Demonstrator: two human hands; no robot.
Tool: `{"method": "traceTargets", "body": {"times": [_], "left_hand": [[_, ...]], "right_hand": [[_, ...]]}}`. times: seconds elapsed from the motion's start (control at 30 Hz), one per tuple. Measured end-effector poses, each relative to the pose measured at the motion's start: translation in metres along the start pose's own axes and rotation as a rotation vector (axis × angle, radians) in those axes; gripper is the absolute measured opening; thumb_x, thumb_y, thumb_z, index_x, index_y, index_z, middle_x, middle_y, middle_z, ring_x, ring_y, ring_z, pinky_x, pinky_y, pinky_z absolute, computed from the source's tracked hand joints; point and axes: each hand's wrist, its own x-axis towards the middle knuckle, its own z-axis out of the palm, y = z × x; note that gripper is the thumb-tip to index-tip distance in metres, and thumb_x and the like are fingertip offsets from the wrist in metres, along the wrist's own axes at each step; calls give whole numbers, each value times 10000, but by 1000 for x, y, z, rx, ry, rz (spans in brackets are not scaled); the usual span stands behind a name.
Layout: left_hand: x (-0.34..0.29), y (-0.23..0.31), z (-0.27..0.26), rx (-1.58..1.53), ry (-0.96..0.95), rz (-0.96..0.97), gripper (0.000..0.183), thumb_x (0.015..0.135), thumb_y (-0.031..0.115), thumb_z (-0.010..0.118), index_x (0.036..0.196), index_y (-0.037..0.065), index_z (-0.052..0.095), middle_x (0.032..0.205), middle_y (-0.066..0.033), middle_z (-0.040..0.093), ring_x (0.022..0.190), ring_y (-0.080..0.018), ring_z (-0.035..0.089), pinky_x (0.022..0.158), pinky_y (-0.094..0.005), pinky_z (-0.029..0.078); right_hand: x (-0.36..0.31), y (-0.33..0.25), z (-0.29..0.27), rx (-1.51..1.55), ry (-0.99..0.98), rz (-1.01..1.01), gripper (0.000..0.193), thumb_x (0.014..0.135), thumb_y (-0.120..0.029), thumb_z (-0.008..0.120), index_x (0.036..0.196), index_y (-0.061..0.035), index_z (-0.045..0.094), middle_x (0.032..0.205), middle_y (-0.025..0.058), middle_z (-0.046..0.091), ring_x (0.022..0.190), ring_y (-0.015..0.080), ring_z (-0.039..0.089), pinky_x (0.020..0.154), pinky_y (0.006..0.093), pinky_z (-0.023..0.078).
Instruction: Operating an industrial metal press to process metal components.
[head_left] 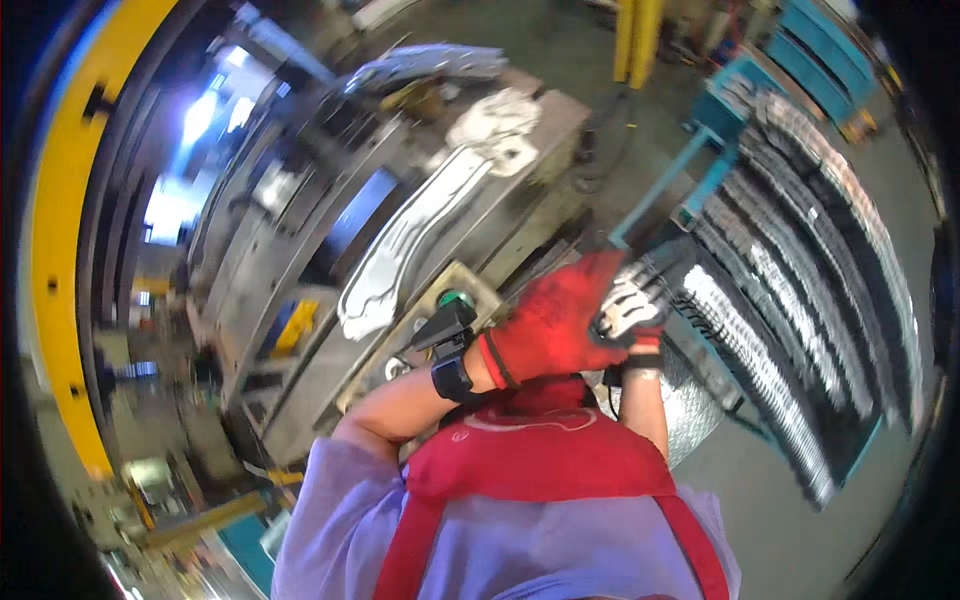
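My left hand (553, 328) wears a red glove and a black device strapped at the wrist (450, 362). It lies over my right hand (630, 305), whose glove shows a white and black patterned side. The two hands touch in front of my chest, close to the near end of a teal rack (700, 185) filled with several stamped metal parts (790, 300). Whether either hand grips anything is hidden by the other hand.
To the left stands a press die (330, 250) with a long shiny stamped sheet part (415, 235) lying on it. A green button (455, 298) sits on a box by my left wrist. A yellow frame (55, 250) curves along the far left. Grey floor (760, 520) lies at the lower right.
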Motion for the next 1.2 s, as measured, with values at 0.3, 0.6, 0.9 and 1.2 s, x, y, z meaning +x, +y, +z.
{"method": "traceTargets", "body": {"times": [0.3, 0.6, 0.9, 1.2], "left_hand": [[-121, -70, -39, -385, 379, -261, 776, 644, 170, 766, 1303, 40, 376, 1228, -129, 500, 1144, -231, 474, 967, -336, 364], [-230, -138, -13, -747, 850, -565, 638, 727, 79, 692, 1287, 31, 388, 1194, -113, 509, 1087, -200, 495, 910, -311, 409], [-266, -180, -58, -781, 1168, -501, 398, 816, 70, 596, 1191, 31, 468, 992, -37, 578, 864, -110, 556, 738, -240, 458], [-260, -240, -111, 205, 916, -976, 445, 702, 319, 698, 1079, 101, 608, 1047, -209, 574, 994, -347, 542, 811, -385, 450]], "right_hand": [[-15, 51, 16, -224, 33, 59, 473, 860, -379, 500, 1264, -135, 475, 1264, 23, 479, 1166, 224, 433, 1010, 412, 329], [17, 163, 65, -450, -116, 381, 416, 916, -253, 421, 1294, -81, 439, 1249, 40, 501, 1142, 163, 464, 986, 319, 346], [29, 268, 134, -858, -384, 393, 501, 917, -292, 474, 1296, 24, 389, 1322, 113, 434, 1197, 228, 426, 1029, 346, 315], [87, 274, 141, -2351, -449, 213, 610, 867, -532, 404, 1107, 7, 560, 997, 244, 590, 936, 376, 572, 807, 420, 451]]}}
